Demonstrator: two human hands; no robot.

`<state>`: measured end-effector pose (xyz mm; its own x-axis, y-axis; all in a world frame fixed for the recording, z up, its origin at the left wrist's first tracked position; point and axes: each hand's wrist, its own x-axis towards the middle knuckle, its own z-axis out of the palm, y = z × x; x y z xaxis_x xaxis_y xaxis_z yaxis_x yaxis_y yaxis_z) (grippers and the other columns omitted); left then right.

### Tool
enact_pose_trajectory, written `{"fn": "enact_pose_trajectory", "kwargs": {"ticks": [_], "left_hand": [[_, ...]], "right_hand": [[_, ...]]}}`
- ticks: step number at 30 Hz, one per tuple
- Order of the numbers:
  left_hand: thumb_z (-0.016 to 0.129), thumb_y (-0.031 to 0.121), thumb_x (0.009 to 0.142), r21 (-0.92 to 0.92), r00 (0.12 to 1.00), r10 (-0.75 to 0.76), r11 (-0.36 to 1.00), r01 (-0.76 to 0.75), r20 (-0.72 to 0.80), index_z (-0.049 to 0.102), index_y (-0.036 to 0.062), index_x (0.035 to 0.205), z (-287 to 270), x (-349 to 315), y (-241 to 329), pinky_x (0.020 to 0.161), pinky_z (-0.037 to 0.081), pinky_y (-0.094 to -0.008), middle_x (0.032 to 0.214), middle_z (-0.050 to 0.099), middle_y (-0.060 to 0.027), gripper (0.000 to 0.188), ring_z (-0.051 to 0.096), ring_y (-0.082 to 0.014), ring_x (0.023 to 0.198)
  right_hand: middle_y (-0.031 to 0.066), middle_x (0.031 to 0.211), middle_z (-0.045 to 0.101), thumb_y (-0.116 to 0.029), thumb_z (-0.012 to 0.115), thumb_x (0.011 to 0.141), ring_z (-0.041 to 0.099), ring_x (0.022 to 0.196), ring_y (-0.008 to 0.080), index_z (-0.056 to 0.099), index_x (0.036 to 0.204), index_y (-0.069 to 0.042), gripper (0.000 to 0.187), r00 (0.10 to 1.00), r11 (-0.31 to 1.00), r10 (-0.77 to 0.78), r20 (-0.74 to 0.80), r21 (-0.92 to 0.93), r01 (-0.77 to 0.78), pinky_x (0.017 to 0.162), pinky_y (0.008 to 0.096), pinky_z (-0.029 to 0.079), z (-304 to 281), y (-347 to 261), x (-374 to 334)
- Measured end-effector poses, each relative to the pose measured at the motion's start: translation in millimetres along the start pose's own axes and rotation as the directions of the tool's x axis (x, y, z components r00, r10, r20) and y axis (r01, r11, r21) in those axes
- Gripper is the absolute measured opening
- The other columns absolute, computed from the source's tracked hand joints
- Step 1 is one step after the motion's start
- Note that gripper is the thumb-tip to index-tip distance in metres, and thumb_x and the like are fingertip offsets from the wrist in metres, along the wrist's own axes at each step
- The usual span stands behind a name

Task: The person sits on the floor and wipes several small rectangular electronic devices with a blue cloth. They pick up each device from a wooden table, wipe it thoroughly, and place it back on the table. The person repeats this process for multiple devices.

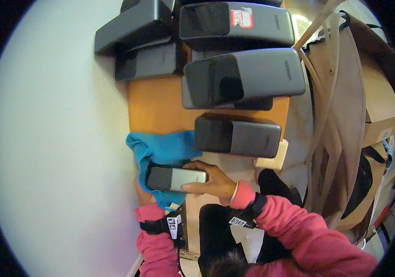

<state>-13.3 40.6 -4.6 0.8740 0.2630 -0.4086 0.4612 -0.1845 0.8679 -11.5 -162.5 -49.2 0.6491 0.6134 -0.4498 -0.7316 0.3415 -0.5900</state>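
A small power bank (181, 176), pale grey with a glossy black end, lies level in the lower middle. My right hand (216, 179) is closed around its grey end, thumb on the near side and fingers on the far side. The black end rests against a blue cloth (164, 144), which is bunched around it. My left hand (144, 194) holds the cloth from the left and below; its fingers are mostly hidden by the fabric. Just beyond my right hand, a larger dark grey power bank (256, 137) sits at the table's near edge, close to the cloth.
Larger grey-and-black power banks (271, 69) stand stacked on the orange-brown table (156, 104), with several more at the far left (135, 27). One carries a red-and-white sticker (241, 18). A white wall (59, 138) borders the left. To the right are a fabric-sided frame (345, 106) and cardboard boxes (379, 101).
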Motion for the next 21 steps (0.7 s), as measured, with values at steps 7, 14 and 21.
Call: {"fn": "enact_pose_trajectory", "kwargs": {"ticks": [7, 14, 21], "left_hand": [[0.054, 0.023, 0.092, -0.12, 0.973, -0.157, 0.976, 0.179, 0.17, 0.062, 0.0053, 0.109, 10, -1, -5, 0.076, 0.051, -0.0318, 0.099, 0.065, -0.0057, 0.026, 0.061, -0.0161, 0.087], [0.049, 0.039, 0.093, -0.324, 0.85, -0.267, 0.839, 0.437, 0.455, 0.06, 0.0077, 0.111, -26, 9, 32, 0.085, 0.05, -0.0405, 0.109, 0.062, -0.013, 0.038, 0.06, -0.0245, 0.096], [0.047, 0.046, 0.092, -0.64, 0.847, -0.162, 0.588, 0.495, 0.506, 0.059, 0.0091, 0.112, -14, 40, 107, 0.087, 0.048, -0.044, 0.111, 0.061, -0.0133, 0.044, 0.059, -0.0276, 0.097]], "right_hand": [[0.0065, 0.094, 0.062, -0.029, 0.075, 0.078, 0.061, 0.073, 0.0129, 0.049, 0.124, 0.001, 0.061, 0.985, 0.987, 0.162, 0.05, -0.019, -0.162, 0.06, 0.0258, 0.052, -15, -26, -11], [0.0055, 0.086, 0.063, -0.037, 0.073, 0.079, 0.059, 0.064, 0.0124, 0.056, 0.116, -0.007, 0.051, 0.918, 0.92, 0.362, 0.161, 0.098, -0.38, 0.051, 0.0251, 0.05, 20, -60, 3], [0.0071, 0.09, 0.067, -0.034, 0.065, 0.086, 0.066, 0.066, 0.0132, 0.051, 0.12, -0.003, 0.048, 0.927, 0.872, 0.293, 0.232, 0.332, -0.359, 0.047, 0.0229, 0.052, 62, -115, 16]]}}
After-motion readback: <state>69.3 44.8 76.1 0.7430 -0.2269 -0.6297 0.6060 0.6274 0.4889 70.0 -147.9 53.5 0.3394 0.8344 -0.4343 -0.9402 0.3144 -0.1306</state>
